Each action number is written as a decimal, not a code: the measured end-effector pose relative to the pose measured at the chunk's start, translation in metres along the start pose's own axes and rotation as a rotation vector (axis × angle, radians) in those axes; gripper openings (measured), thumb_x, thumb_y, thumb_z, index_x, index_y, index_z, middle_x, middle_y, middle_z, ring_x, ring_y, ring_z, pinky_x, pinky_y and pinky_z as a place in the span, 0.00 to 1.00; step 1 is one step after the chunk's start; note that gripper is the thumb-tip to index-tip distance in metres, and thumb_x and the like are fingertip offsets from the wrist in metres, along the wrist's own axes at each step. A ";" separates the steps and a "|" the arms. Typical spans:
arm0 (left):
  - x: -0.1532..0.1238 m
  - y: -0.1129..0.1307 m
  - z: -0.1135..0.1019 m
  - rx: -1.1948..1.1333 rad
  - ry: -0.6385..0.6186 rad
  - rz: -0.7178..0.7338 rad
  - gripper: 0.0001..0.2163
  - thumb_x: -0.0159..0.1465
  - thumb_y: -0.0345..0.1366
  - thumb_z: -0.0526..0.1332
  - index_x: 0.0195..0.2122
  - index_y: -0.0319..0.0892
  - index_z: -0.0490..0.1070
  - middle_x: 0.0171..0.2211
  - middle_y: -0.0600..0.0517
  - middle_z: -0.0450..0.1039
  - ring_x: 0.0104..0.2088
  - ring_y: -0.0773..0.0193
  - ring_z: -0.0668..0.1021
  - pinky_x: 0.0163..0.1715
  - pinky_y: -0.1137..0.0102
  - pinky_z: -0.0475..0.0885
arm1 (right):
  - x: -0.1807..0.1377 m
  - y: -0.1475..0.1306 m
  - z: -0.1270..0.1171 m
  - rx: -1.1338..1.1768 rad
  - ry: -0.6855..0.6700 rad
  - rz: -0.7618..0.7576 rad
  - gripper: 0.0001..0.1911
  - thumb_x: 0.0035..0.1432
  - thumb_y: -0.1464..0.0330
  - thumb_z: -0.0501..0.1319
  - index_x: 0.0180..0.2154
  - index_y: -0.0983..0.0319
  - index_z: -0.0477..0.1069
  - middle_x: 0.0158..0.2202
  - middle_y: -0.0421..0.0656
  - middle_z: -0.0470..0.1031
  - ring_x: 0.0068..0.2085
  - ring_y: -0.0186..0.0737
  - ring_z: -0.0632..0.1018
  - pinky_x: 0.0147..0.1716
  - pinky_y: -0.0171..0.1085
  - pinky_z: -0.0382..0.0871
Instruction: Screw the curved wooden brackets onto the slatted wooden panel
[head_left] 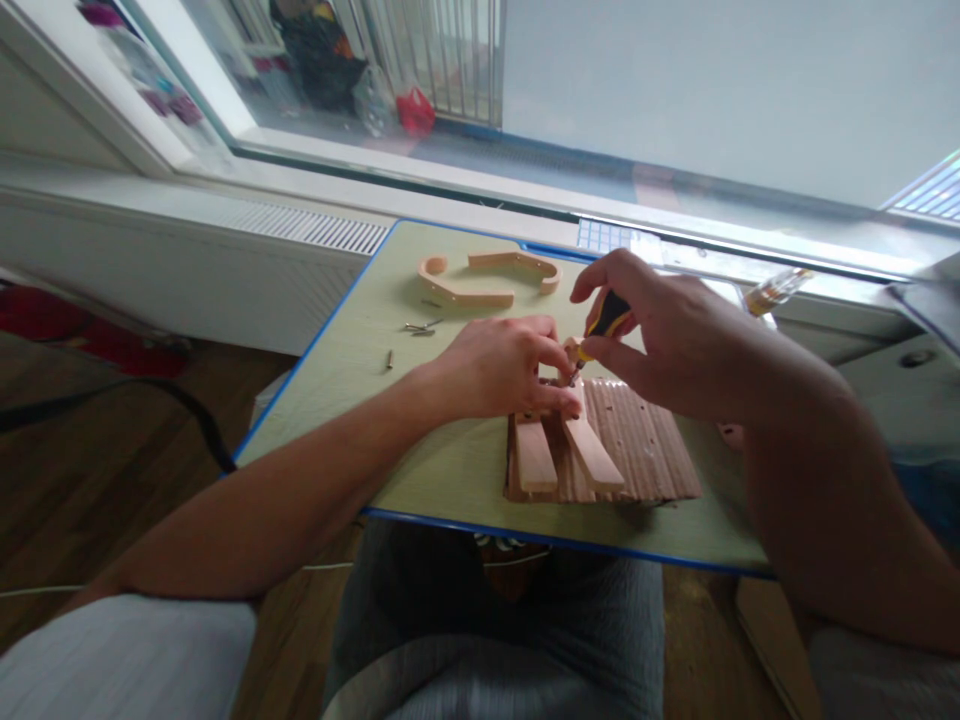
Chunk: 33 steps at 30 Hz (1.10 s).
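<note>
A screwdriver (609, 314) with a black and yellow handle is held in my right hand (660, 335), its tip pointing down and left at a pale wooden piece (595, 455). My left hand (506, 367) is closed around the upper part of that piece, thumb and fingers right beside the screwdriver tip. What the tip touches is mostly hidden by the fingers. To the left lies a second wooden piece (535, 455), partly under my left hand. Both pieces rest on a brown corrugated cardboard sheet (645, 450).
Two curved wooden pieces, one left (469, 296) and one right (525, 260), lie at the table's far side. Several small metal screws (421, 328) and a single one (390, 359) lie left of my hand. The table (345, 400) has a blue edge; a radiator (187, 240) and window stand behind.
</note>
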<state>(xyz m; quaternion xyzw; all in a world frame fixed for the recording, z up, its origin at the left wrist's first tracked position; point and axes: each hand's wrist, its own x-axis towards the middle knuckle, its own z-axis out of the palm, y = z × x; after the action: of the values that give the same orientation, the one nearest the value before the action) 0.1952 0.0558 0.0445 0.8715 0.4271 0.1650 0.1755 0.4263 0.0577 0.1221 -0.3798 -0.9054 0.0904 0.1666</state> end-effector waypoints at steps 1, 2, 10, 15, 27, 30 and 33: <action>0.000 0.000 0.000 0.004 -0.001 0.002 0.16 0.66 0.59 0.73 0.46 0.56 0.90 0.49 0.52 0.84 0.38 0.62 0.79 0.35 0.64 0.61 | 0.001 -0.001 0.000 -0.018 0.016 0.011 0.24 0.61 0.69 0.66 0.59 0.59 0.75 0.39 0.46 0.85 0.36 0.46 0.80 0.34 0.42 0.66; 0.000 0.000 0.000 0.006 -0.001 0.003 0.16 0.66 0.58 0.73 0.46 0.56 0.89 0.49 0.52 0.84 0.38 0.62 0.79 0.35 0.64 0.61 | 0.002 -0.001 0.001 -0.037 0.032 0.020 0.23 0.62 0.68 0.66 0.59 0.59 0.75 0.37 0.45 0.84 0.34 0.46 0.79 0.33 0.42 0.65; 0.000 0.001 0.000 0.027 0.004 -0.004 0.16 0.66 0.59 0.73 0.45 0.56 0.89 0.49 0.53 0.83 0.40 0.60 0.79 0.36 0.63 0.61 | 0.006 -0.005 0.002 -0.170 0.084 0.077 0.08 0.60 0.65 0.68 0.43 0.56 0.78 0.28 0.42 0.78 0.28 0.43 0.73 0.30 0.43 0.55; -0.001 0.001 0.000 0.015 0.010 -0.003 0.17 0.66 0.59 0.73 0.45 0.56 0.90 0.48 0.52 0.83 0.39 0.61 0.80 0.36 0.64 0.62 | 0.005 -0.009 0.001 -0.130 0.051 0.030 0.07 0.64 0.64 0.65 0.44 0.58 0.77 0.33 0.44 0.80 0.30 0.42 0.73 0.32 0.42 0.58; 0.001 0.001 0.001 0.002 -0.008 -0.034 0.16 0.64 0.58 0.76 0.47 0.58 0.89 0.53 0.54 0.83 0.41 0.62 0.81 0.35 0.65 0.61 | 0.010 -0.005 0.008 -0.153 0.125 0.105 0.09 0.63 0.62 0.69 0.43 0.58 0.80 0.28 0.41 0.79 0.29 0.42 0.74 0.32 0.42 0.60; 0.001 0.000 0.001 0.010 -0.010 -0.024 0.16 0.64 0.59 0.75 0.47 0.59 0.89 0.51 0.54 0.83 0.40 0.62 0.80 0.35 0.65 0.60 | 0.010 -0.003 0.006 -0.147 0.096 0.110 0.09 0.63 0.61 0.69 0.42 0.58 0.78 0.28 0.41 0.78 0.28 0.40 0.72 0.31 0.41 0.59; 0.001 0.001 0.000 0.012 -0.013 -0.019 0.17 0.65 0.60 0.74 0.48 0.58 0.89 0.49 0.53 0.83 0.37 0.63 0.79 0.34 0.64 0.59 | 0.007 0.001 0.003 -0.093 0.043 0.107 0.14 0.57 0.65 0.71 0.46 0.58 0.77 0.30 0.41 0.79 0.28 0.40 0.74 0.30 0.41 0.61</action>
<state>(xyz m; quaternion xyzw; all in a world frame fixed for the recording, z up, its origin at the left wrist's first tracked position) 0.1961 0.0559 0.0446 0.8696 0.4351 0.1550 0.1747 0.4214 0.0629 0.1207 -0.4369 -0.8833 0.0488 0.1631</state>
